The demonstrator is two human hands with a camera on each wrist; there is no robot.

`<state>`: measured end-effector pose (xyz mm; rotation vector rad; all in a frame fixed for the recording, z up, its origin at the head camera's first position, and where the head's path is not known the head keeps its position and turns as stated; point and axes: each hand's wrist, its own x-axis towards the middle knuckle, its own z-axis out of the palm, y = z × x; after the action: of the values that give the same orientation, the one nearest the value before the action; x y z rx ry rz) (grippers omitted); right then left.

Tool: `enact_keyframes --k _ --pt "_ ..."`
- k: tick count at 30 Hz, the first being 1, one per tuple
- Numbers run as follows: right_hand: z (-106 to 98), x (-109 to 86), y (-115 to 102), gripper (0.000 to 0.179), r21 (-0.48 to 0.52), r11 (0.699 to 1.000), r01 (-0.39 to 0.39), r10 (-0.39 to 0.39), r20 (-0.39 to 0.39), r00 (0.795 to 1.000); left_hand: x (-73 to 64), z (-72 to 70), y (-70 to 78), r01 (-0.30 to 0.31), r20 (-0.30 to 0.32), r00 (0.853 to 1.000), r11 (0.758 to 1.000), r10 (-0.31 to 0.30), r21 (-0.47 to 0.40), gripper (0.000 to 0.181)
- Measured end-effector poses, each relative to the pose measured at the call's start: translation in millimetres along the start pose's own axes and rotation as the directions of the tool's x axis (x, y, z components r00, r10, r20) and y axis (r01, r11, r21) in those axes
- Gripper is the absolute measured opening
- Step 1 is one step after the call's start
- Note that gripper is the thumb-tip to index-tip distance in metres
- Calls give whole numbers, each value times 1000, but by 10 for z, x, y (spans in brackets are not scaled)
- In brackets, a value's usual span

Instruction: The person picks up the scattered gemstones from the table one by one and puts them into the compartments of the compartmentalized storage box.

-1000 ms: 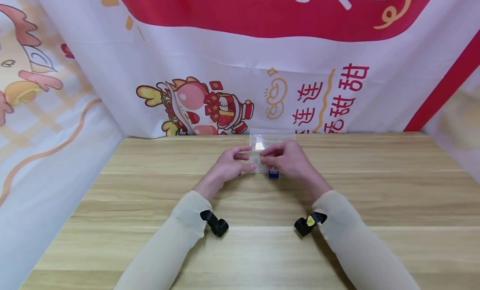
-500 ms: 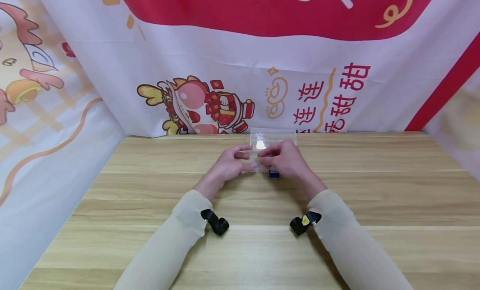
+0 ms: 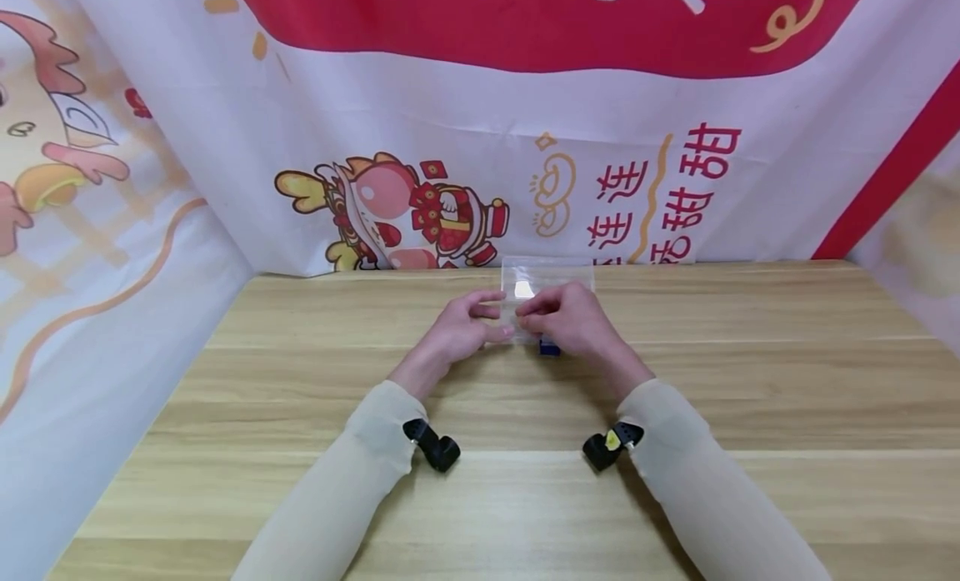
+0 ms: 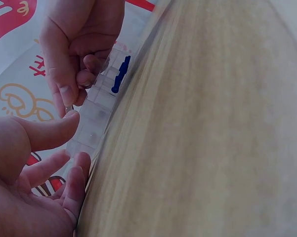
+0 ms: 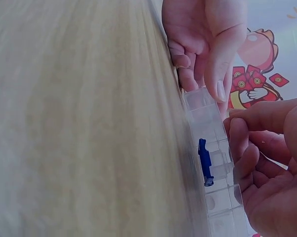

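Observation:
A clear plastic compartment box (image 3: 508, 314) lies near the table's back edge, with a blue latch (image 3: 550, 348) on its front side. Its see-through lid (image 3: 555, 272) extends behind it, away from me. My left hand (image 3: 461, 324) is at the box's left end, thumb and fingers loosely spread; the fingers touch the box's end in the right wrist view. Over the box, my right hand (image 3: 573, 318) pinches a tiny pale object (image 4: 69, 108) between thumb and forefinger. Its kind is too small to tell. Divided compartments (image 5: 220, 163) show through the wall; their contents are unclear.
The wood-grain table (image 3: 480, 514) spreads out in front of and beside the box. A printed cloth (image 3: 450, 97) hangs right behind the table's back edge, and another covers the left side. Small black wrist cameras (image 3: 442, 453) stick out from both sleeves.
The right hand has shifted very slightly left over the box, still pinching. The left hand stays where it was at the box's left end.

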<state>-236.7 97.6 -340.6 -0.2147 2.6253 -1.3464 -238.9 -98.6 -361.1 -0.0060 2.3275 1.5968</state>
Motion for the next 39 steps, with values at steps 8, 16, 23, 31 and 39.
enact_keyframes --k 8,16,23,31,39 --pt "-6 -1 9 18 -7 1000 21 -21 -1 1000 9 2 7 2 2 1000 1000 -2 4 62" --pt "0 2 17 18 -11 999 40 -40 0 999 -6 0 20 9 1 1000 1000 -9 0 61" --pt "9 2 30 17 -22 998 52 -52 -5 999 -8 0 24 15 5 1000 1000 -15 2 61" --pt "14 -5 26 16 -23 999 39 -39 0 999 -6 2 20 24 2 1000 1000 -24 4 61" --pt "13 7 43 15 -33 998 46 -46 1 999 0 0 20 17 0 1000 1000 -17 10 61"
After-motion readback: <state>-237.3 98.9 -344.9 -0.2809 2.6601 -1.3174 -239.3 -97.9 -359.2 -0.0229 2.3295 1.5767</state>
